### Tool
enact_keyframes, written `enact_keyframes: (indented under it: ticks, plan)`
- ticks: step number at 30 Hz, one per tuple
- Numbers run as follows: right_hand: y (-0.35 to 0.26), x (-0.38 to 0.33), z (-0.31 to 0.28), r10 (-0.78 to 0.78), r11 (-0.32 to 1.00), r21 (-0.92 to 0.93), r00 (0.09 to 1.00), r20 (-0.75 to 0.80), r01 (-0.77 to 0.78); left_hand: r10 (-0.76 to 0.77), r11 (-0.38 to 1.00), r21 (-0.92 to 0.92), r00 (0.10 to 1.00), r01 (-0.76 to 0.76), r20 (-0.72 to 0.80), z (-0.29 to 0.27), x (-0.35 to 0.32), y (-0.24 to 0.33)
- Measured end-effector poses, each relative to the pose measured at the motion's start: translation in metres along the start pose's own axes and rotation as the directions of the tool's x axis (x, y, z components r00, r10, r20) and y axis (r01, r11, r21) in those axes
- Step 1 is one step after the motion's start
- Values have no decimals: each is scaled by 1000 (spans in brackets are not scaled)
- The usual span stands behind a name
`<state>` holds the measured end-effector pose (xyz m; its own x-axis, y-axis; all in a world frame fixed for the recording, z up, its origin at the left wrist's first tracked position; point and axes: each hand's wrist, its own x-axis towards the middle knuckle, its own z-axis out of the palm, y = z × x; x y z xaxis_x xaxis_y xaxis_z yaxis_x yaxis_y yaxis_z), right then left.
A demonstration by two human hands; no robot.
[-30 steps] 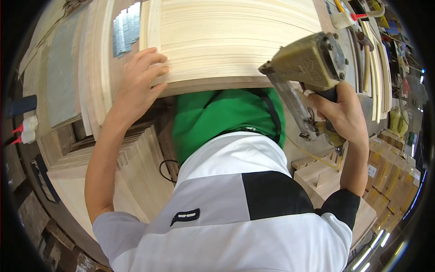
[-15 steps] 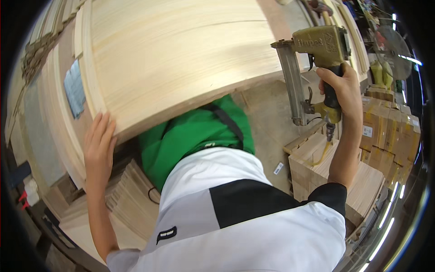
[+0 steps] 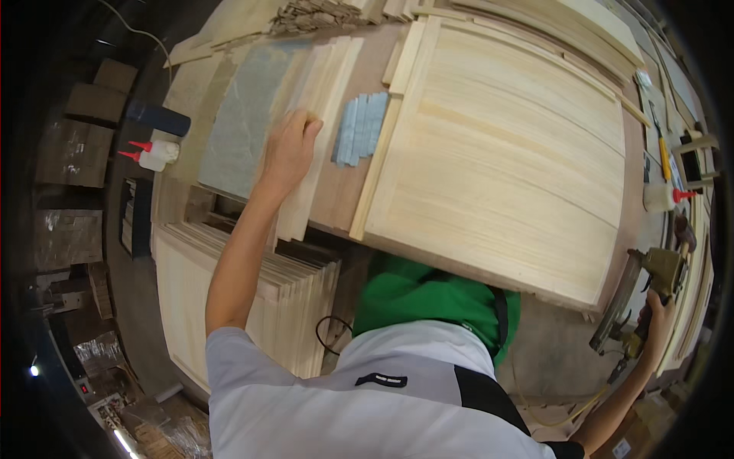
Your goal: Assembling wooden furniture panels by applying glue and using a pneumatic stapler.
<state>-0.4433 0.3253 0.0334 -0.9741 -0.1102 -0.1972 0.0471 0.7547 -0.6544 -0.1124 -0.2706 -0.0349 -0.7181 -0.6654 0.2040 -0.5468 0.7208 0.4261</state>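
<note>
My left hand (image 3: 290,153) is over the long pale wooden strips (image 3: 325,145) left of the panel, its fingers curled. Whatever they may hold is hidden. My right hand (image 3: 656,317) is wrapped round the handle of an olive-coloured air nail gun (image 3: 664,268), low at the right, beside the panel's edge. A yellowish hose (image 3: 569,419) runs below the gun. The large pale wooden panel (image 3: 505,161) lies flat on the workbench in front of me. Between strips and panel sits a batch of bluish-grey slats (image 3: 359,128).
Stacked wooden panels (image 3: 245,306) stand at lower left. Glue bottles with red tips are at the left (image 3: 157,155) and right (image 3: 661,197). Wood scraps (image 3: 317,15) lie at the back. Cardboard boxes (image 3: 73,153) line the far left; tools lie along the right side.
My view has swung left. My left hand has left the panel's near corner and moved to the strips, its fingers now curled. My right hand still grips the nail gun, now lower.
</note>
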Motion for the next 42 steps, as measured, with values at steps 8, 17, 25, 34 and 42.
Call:
enact_keyframes:
  ticks: [8, 17, 25, 34, 42]
  plan:
    - [-10, 8, 12, 87, 996, 4, 996, -12, -87, 231, 970, -45, 963, -239, -140, 54, 149, 18]
    - [-17, -6, 24, 67, 997, 31, 991, -117, -64, 208, 925, 333, 977, -181, -47, 137, 293, 61]
    - [-6, -2, 19, 126, 991, 51, 983, -130, -121, 289, 884, 350, 950, -311, 114, 137, 326, 48]
    - [1, 2, 17, 121, 992, 43, 988, -100, -117, -240, 960, -117, 963, 254, 124, 88, 309, 58]
    - [6, 2, 17, 104, 994, 56, 987, -124, -97, -98, 986, -94, 934, 138, 345, 32, 103, 93]
